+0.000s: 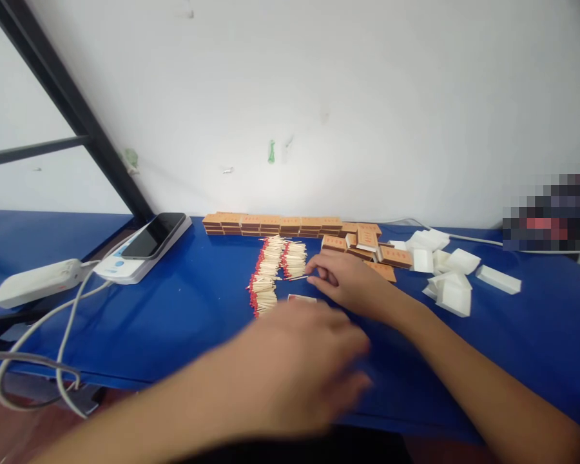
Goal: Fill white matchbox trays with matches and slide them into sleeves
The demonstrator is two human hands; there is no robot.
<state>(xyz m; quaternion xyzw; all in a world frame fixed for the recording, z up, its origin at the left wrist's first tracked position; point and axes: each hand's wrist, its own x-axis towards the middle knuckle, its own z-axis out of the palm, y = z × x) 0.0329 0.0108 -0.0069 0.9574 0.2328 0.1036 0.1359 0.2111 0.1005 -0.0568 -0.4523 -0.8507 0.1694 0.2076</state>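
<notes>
My right hand (345, 280) rests at the right side of a pile of red-headed matches (294, 259). Its thumb and index fingertip are slightly apart, by the end of a single loose match (297, 278). A longer pile of matches (265, 270) lies just to the left. Nearer to me, my left hand (299, 367) is smeared by motion, its thumb apart from its curved fingers and nothing visible between them. Beyond its knuckles shows the edge of a small white box part (302, 298), mostly hidden by the hand.
Stacked matchboxes (270, 224) line the wall, with loose matchboxes (367, 245) to their right. White matchbox trays (452, 290) lie heaped on the blue table (183, 322). At left are a phone (154, 235) on a white device, a power strip (36, 283) and cables (67, 322).
</notes>
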